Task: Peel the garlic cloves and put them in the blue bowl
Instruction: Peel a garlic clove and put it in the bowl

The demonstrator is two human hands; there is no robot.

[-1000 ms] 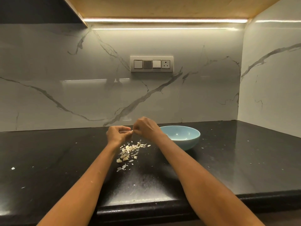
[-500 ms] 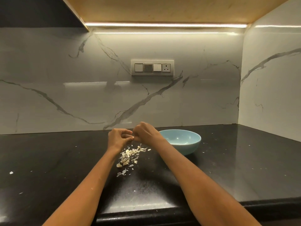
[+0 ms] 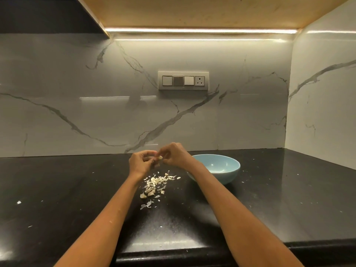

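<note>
My left hand (image 3: 141,162) and my right hand (image 3: 176,154) meet above the black counter, and both pinch one pale garlic clove (image 3: 159,157) between their fingertips. Below them lies a heap of garlic cloves and loose papery skins (image 3: 155,183). The blue bowl (image 3: 217,168) stands just right of my right wrist; the part of its inside that shows holds nothing.
The black stone counter (image 3: 279,199) runs to a marble wall behind and another on the right. A switch and socket plate (image 3: 183,80) is on the back wall. Small skin flakes (image 3: 18,202) are scattered at the left. The counter's front edge (image 3: 173,253) is near me.
Both hands stay together on the clove, their fingers working at it. The view has tipped up slightly, so hands and bowl sit a little lower in frame.
</note>
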